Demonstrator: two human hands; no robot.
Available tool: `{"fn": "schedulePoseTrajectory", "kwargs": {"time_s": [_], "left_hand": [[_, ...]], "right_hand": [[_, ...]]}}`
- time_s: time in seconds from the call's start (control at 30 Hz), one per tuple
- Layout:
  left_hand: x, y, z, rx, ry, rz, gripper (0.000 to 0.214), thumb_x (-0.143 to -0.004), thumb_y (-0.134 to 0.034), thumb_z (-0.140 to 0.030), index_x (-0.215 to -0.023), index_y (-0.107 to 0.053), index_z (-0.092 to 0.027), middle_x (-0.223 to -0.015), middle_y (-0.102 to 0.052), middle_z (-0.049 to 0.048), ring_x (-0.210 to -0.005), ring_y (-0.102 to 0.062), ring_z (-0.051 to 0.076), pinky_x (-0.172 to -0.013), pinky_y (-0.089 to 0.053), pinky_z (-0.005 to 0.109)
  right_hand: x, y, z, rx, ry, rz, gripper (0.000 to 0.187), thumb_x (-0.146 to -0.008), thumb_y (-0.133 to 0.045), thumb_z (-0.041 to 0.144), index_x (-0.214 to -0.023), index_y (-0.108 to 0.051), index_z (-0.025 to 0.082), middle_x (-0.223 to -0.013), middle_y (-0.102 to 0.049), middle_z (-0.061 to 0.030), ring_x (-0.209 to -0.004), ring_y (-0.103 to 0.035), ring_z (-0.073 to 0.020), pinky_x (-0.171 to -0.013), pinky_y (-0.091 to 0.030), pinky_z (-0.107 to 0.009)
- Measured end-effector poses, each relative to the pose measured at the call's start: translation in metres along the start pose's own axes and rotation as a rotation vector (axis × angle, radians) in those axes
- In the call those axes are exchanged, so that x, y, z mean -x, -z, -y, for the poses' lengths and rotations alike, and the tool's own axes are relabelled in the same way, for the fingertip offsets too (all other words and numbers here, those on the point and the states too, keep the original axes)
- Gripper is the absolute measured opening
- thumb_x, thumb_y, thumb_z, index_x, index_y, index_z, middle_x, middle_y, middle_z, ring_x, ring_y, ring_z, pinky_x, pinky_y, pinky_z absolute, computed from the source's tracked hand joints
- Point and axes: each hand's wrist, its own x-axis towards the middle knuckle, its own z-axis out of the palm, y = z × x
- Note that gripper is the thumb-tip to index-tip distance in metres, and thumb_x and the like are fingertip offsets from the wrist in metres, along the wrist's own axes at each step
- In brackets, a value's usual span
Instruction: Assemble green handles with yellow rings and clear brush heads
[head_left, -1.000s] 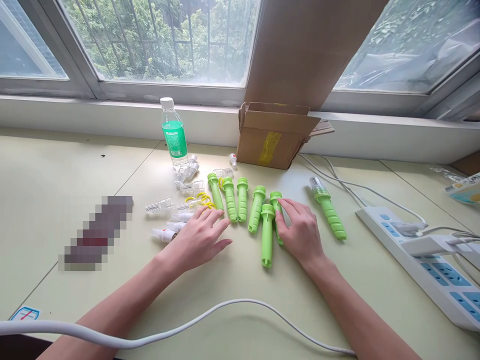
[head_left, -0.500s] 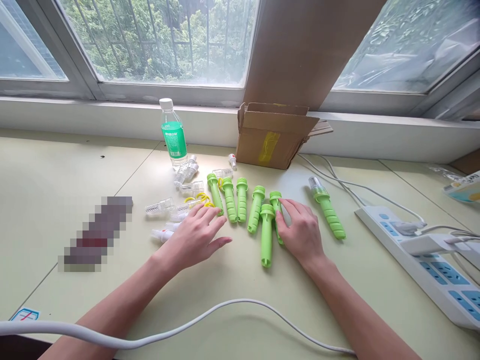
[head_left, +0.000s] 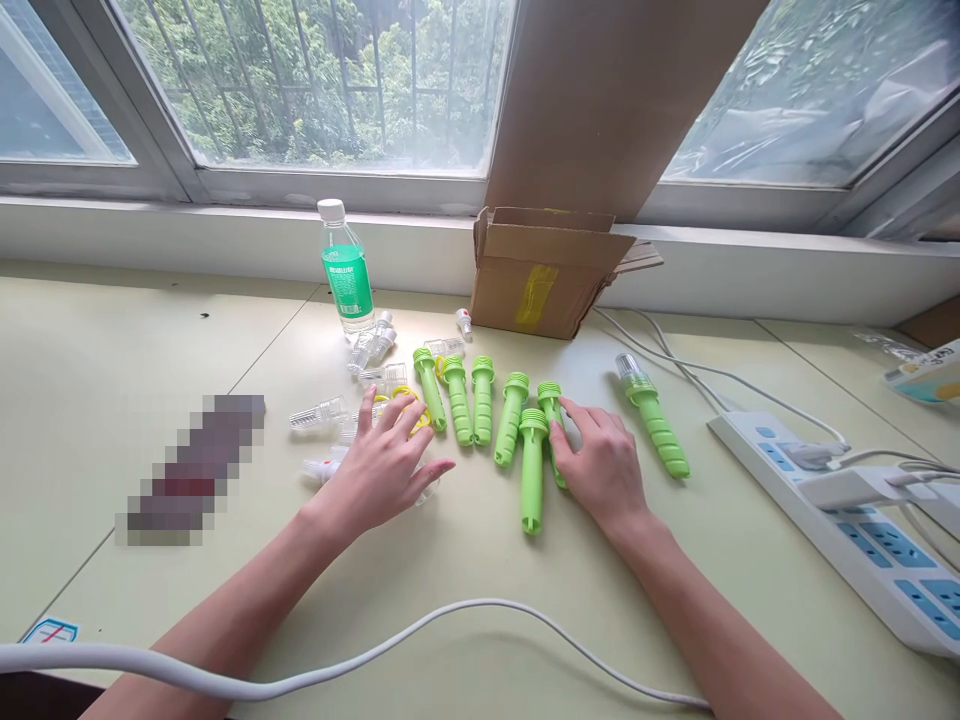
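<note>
Several green plastic handles (head_left: pixel 482 400) with threaded tops and ridged grips stand out in a loose row at the table's middle. My right hand (head_left: pixel 604 460) has its thumb and fingers closed around the rightmost green handle (head_left: pixel 550 393) of this group, which lies on the table. Beside it a smoother green handle (head_left: pixel 532 475) lies nearer me. My left hand (head_left: pixel 382 455) hovers with spread fingers over clear plastic caps (head_left: pixel 319 413) and yellow rings (head_left: pixel 421 420). Part of a clear piece (head_left: pixel 427 492) shows under its thumb. The palm hides whatever lies below.
A green handle with a clear cap (head_left: pixel 652 415) lies apart at right, near a white power strip (head_left: pixel 780 500). Behind are a water bottle (head_left: pixel 347 270) and an open cardboard box (head_left: pixel 547 280). A white cable (head_left: pixel 480 603) crosses in front. A blurred-out object (head_left: pixel 199 470) lies left.
My left hand has shifted slightly left, its fingers lifting and spreading over the yellow rings; a clear piece now shows beneath it. My right hand stays on the same green handle.
</note>
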Motion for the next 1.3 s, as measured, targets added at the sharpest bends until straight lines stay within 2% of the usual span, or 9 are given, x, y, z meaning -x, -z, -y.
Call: {"fn": "schedulePoseTrajectory", "kwargs": {"time_s": [0.13,0.33,0.57,0.67,0.77,0.87,0.97,1.1,1.3], "left_hand": [[0.0,0.0,0.0,0.041,0.011,0.049,0.035,-0.095,-0.036,-0.044,-0.1,-0.061,-0.019,-0.114,-0.061,0.01,-0.122,-0.047,0.028,-0.113,-0.009,0.062],[0.001,0.0,0.001,0.086,0.028,0.085,0.037,-0.096,-0.034,-0.045,-0.094,-0.062,-0.019,-0.109,-0.062,0.0084,-0.122,-0.046,0.027,-0.113,-0.005,0.062],[0.0,0.005,0.0,0.116,0.043,0.117,0.038,-0.096,-0.033,-0.043,-0.087,-0.06,-0.019,-0.092,-0.062,0.0055,-0.106,-0.053,0.023,-0.112,-0.01,0.059],[-0.001,0.004,-0.001,0.115,0.019,0.039,0.026,-0.095,-0.041,-0.036,-0.093,-0.061,-0.019,-0.092,-0.063,0.0051,-0.102,-0.055,0.022,-0.111,-0.018,0.057],[-0.003,0.0,0.002,0.101,-0.002,-0.114,0.015,-0.091,-0.047,-0.021,-0.093,-0.062,-0.021,-0.091,-0.066,0.0039,-0.097,-0.058,0.021,-0.108,-0.027,0.054],[-0.004,-0.002,0.007,0.092,-0.01,-0.299,0.017,-0.087,-0.05,-0.011,-0.086,-0.063,-0.022,-0.082,-0.068,0.0013,-0.086,-0.062,0.019,-0.103,-0.035,0.05],[-0.005,-0.002,0.01,0.108,-0.023,-0.418,0.015,-0.085,-0.053,-0.009,-0.086,-0.062,-0.021,-0.08,-0.069,-0.0004,-0.077,-0.064,0.016,-0.1,-0.041,0.047],[-0.005,-0.002,0.009,0.149,-0.044,-0.513,0.016,-0.085,-0.054,-0.006,-0.092,-0.06,-0.02,-0.085,-0.07,0.0006,-0.077,-0.066,0.013,-0.098,-0.044,0.041],[-0.005,-0.004,0.008,0.167,-0.031,-0.588,0.025,-0.083,-0.056,-0.005,-0.103,-0.057,-0.02,-0.087,-0.069,0.0019,-0.079,-0.066,0.014,-0.092,-0.048,0.039]], "right_hand": [[0.001,0.0,-0.001,-0.001,0.001,0.003,0.037,-0.087,-0.05,0.029,-0.118,-0.062,0.014,-0.097,-0.067,-0.0106,-0.093,-0.058,-0.0268,-0.083,-0.044,-0.039],[0.0,0.0,-0.001,0.003,0.006,0.008,0.036,-0.087,-0.05,0.029,-0.118,-0.062,0.014,-0.097,-0.067,-0.0106,-0.092,-0.058,-0.0264,-0.083,-0.043,-0.039],[0.0,0.001,0.0,0.001,0.01,0.011,0.035,-0.087,-0.049,0.029,-0.117,-0.062,0.014,-0.096,-0.067,-0.0106,-0.092,-0.058,-0.0263,-0.082,-0.043,-0.038],[0.0,0.001,0.0,-0.002,0.012,0.01,0.035,-0.087,-0.048,0.029,-0.116,-0.062,0.014,-0.095,-0.067,-0.0104,-0.092,-0.058,-0.0263,-0.081,-0.043,-0.038],[0.0,0.001,0.0,-0.002,0.017,0.007,0.035,-0.087,-0.048,0.029,-0.115,-0.062,0.015,-0.094,-0.067,-0.0104,-0.091,-0.058,-0.0265,-0.08,-0.042,-0.038],[0.0,0.0,-0.001,-0.006,0.025,0.0,0.034,-0.087,-0.047,0.029,-0.115,-0.062,0.015,-0.092,-0.068,-0.0103,-0.089,-0.058,-0.0266,-0.078,-0.042,-0.037],[0.0,0.0,-0.002,-0.009,0.022,-0.003,0.035,-0.087,-0.047,0.03,-0.115,-0.062,0.016,-0.088,-0.067,-0.01,-0.087,-0.059,-0.0265,-0.077,-0.041,-0.037],[0.0,0.0,-0.001,-0.025,-0.009,0.037,0.036,-0.086,-0.048,0.033,-0.114,-0.063,0.015,-0.077,-0.066,-0.007,-0.079,-0.06,-0.0241,-0.074,-0.04,-0.036],[-0.001,0.002,0.0,-0.096,-0.077,0.085,0.039,-0.085,-0.048,0.039,-0.115,-0.063,0.017,-0.064,-0.061,-0.0018,-0.065,-0.059,-0.0203,-0.071,-0.041,-0.034]]}}
